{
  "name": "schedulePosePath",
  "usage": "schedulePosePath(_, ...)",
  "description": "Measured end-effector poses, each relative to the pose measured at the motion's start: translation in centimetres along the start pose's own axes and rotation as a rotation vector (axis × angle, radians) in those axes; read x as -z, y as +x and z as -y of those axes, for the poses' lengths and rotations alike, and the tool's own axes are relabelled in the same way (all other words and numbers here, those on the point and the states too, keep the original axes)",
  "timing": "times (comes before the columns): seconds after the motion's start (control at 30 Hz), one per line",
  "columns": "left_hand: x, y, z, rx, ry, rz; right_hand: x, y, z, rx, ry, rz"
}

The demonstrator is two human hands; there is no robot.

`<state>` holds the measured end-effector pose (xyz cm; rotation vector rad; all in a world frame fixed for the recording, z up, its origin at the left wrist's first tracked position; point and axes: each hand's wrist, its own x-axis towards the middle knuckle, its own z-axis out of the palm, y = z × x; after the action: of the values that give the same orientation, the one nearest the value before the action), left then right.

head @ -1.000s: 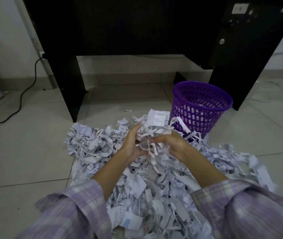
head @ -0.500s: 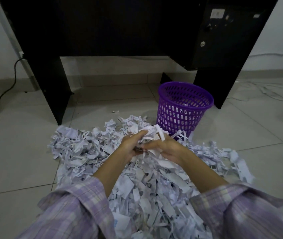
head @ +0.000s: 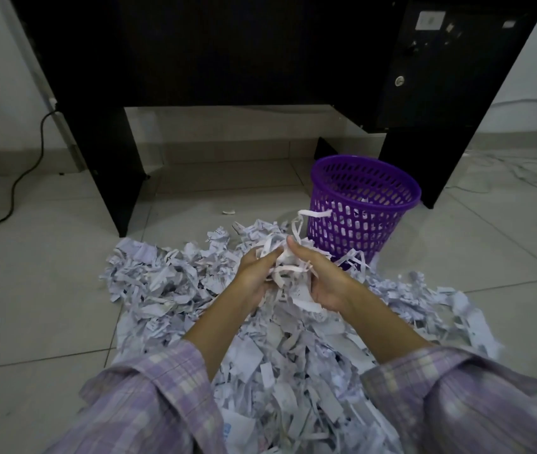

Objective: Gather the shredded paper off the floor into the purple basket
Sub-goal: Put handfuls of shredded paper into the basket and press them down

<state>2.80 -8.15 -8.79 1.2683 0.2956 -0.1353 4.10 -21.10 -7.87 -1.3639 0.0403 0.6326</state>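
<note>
Shredded paper [head: 277,339] covers the floor [head: 47,290] under and around our grip: left hand [head: 255,276] and right hand [head: 321,280] are clamped together on one clump [head: 285,257]. The purple basket [head: 363,204], just beyond and right of the grip, looks nearly empty, so most gathering is left. A dark desk [head: 227,50] and cable [head: 24,172] stand farther off; nothing blocks the basket

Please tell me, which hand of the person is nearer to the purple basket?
The right hand. It holds a clump of shredded paper just in front of the purple basket, near its left side. The left hand grips the same clump from the far side, further from the basket.
</note>
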Motion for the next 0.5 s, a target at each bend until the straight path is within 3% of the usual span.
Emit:
schedulePosePath(0.23,0.6,0.4,0.1,-0.013,0.253,0.038,0.2,-0.1,0.9,-0.064,0.046,-0.09)
schedulePosePath(0.33,0.7,0.9,0.1,0.019,0.302,0.099,0.7,0.6,0.8,-0.078,0.025,-0.152)
schedulePosePath(0.5,-0.2,0.8,-2.2,-0.07,0.349,0.141,1.7,0.2,2.2,-0.033,-0.032,-0.158)
